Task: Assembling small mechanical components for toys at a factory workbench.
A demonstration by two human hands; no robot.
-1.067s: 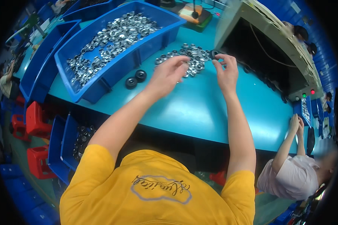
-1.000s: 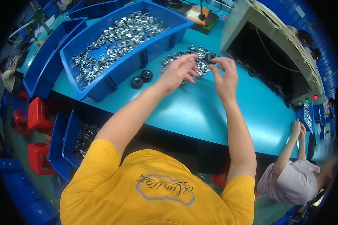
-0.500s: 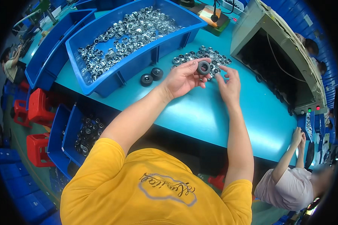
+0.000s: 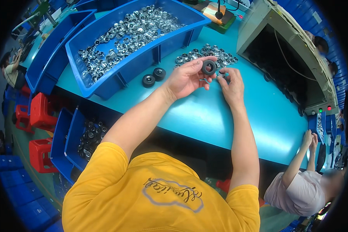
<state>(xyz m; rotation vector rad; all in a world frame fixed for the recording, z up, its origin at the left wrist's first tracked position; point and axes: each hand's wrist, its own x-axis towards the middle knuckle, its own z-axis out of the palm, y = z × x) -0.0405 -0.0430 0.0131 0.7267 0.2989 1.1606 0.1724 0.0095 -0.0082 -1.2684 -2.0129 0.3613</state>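
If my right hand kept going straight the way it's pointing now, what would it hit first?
Probably the pile of shiny metal parts just ahead of your right hand, though its height above the table is hard to judge.

Bright overall, light seemingly from above. White glare on the glossy teal tabletop (image 4: pixel 201 112), centre and right; hard sparkle on the small round silver metal parts (image 4: pixel 145 29), upper left. Boxy beige machine (image 4: pixel 255 29), upper right: opening near black. Under-table area dark. Centre reasonably sharp. Fisheye bends the rim, corners black; pale-shirted co-worker's (image 4: pixel 299 191) head blurred, lower right.
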